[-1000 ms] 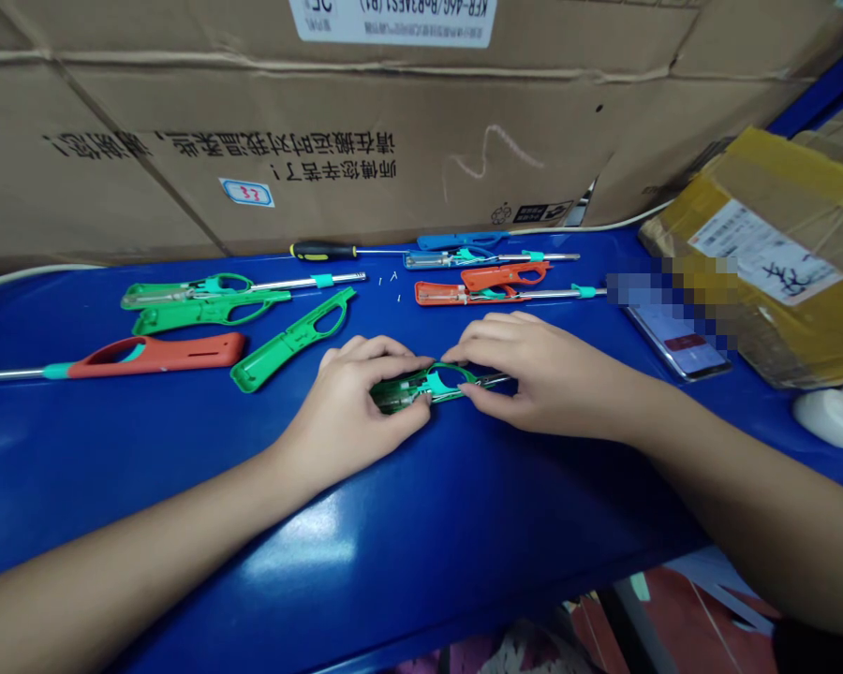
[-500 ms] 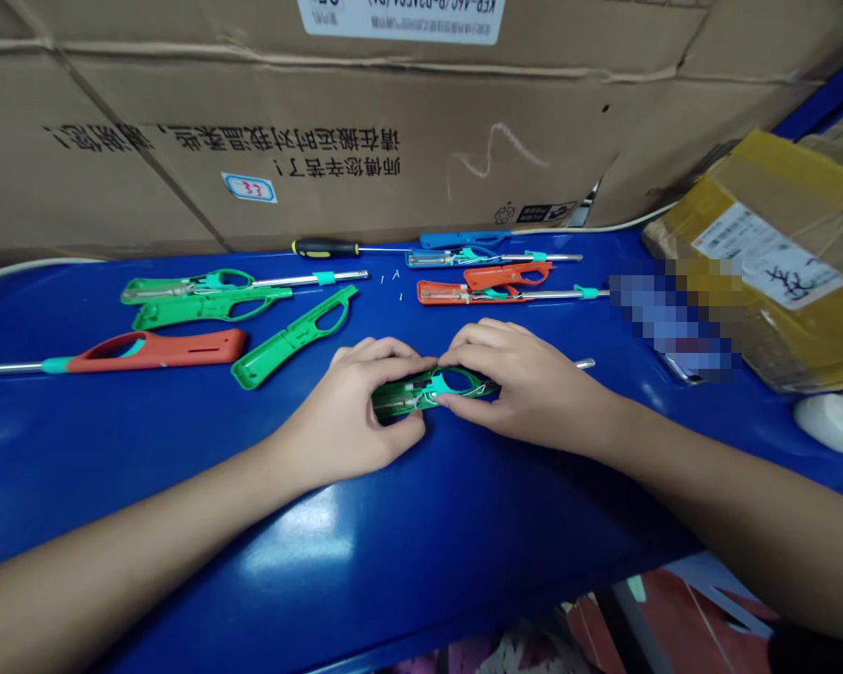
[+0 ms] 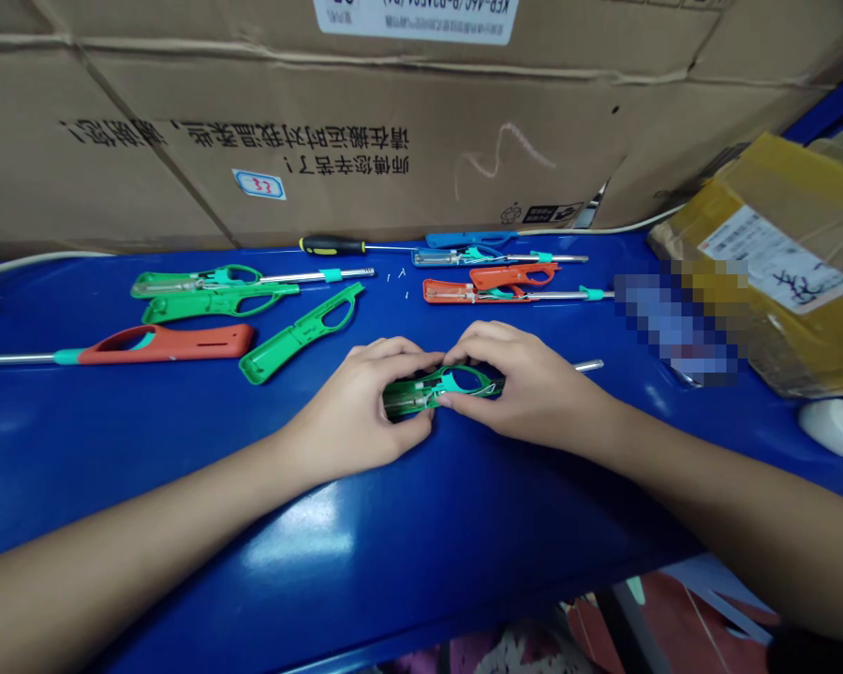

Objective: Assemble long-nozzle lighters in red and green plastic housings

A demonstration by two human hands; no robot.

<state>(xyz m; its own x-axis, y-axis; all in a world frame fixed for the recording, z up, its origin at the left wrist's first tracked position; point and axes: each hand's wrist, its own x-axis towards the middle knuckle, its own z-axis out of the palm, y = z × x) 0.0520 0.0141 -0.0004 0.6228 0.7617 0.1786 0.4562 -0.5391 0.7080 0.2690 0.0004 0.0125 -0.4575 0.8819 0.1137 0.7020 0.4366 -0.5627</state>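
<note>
Opened green utility lighter (image 3: 413,397) lies at the middle of the blue counter (image 3: 393,562), between both hands; all places below taken from it. Inner side faces up: clear fuel chamber at the handle end, teal trigger (image 3: 453,381) by the finger loop, white wire alongside.

Left hand (image 3: 357,404) wrapped round the handle end, fingers along the far edge, thumb along the near edge, grip narrow. Right hand (image 3: 534,379) closed over the tube end, thumb at the near edge close to the trigger, fingers at the far edge. Metal tube (image 3: 590,366) mostly hidden by this hand; tip shows out to the right.

Left of the held lighter: loose green shell half (image 3: 281,344), lying at a slant. Farther left, a closed red utility lighter (image 3: 183,344), tube pointing away to the left. Left and beyond: a second opened green lighter (image 3: 175,283), its other shell half (image 3: 207,305) just on its near side.

Beyond: a few small pale slivers (image 3: 402,274), too small to identify; past them a black-and-yellow screwdriver (image 3: 333,245). Beyond, slightly right: opened orange lighter (image 3: 446,292), and behind that an opened blue lighter (image 3: 432,258).

Right: pixelated patch, content unreadable; past it a yellow-taped parcel (image 3: 791,351). Large cardboard carton (image 3: 309,98) along the far side, printing upside down.
</note>
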